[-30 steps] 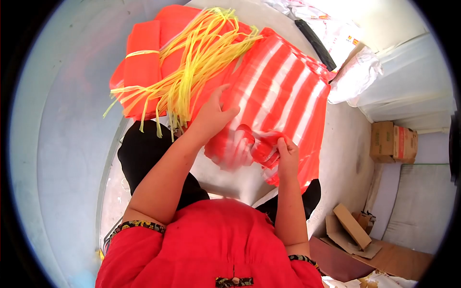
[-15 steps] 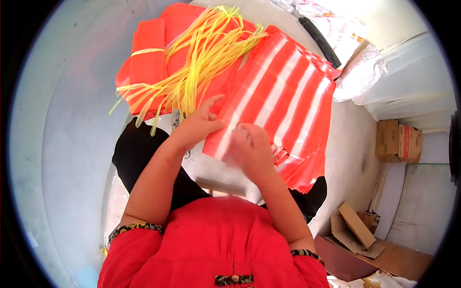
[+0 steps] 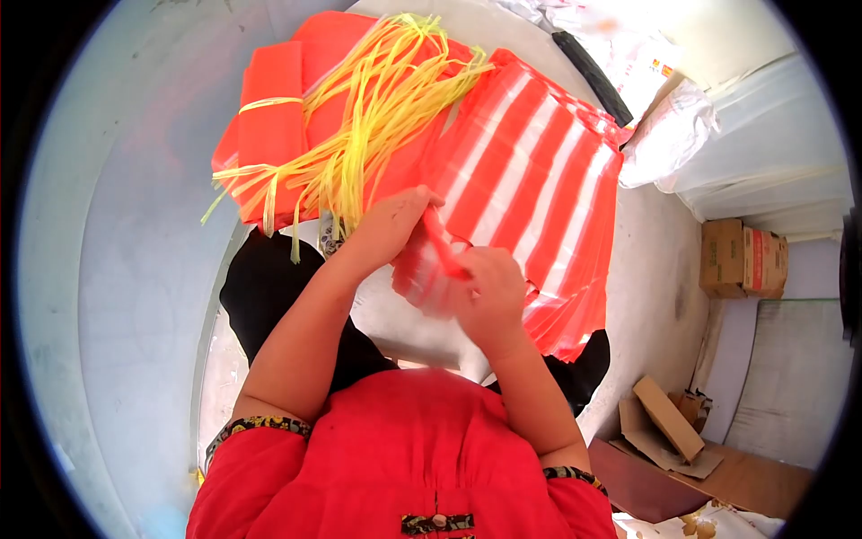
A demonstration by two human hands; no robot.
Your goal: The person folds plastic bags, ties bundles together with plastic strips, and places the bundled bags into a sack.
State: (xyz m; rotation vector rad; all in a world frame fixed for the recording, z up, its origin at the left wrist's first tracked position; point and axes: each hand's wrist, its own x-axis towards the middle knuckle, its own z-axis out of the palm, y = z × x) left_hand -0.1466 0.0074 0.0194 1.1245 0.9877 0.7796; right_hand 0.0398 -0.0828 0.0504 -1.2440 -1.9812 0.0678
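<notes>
Head view: striped stack (image 3: 525,175) lies at one o'clock, no band visible. Right hand (image 3: 492,292) is clamped on a blurred red strip (image 3: 442,244) near centre; left hand (image 3: 391,225) meets its upper end, closure hidden. Banded bundle (image 3: 269,144) at ten o'clock, judged complete; yellow ties (image 3: 361,117) at eleven. Strip handling appears unfinished.

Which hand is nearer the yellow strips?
Left. The left hand is beside the lower ends of the yellow strips; the right hand is farther off to the right, at the striped sheets.
</notes>
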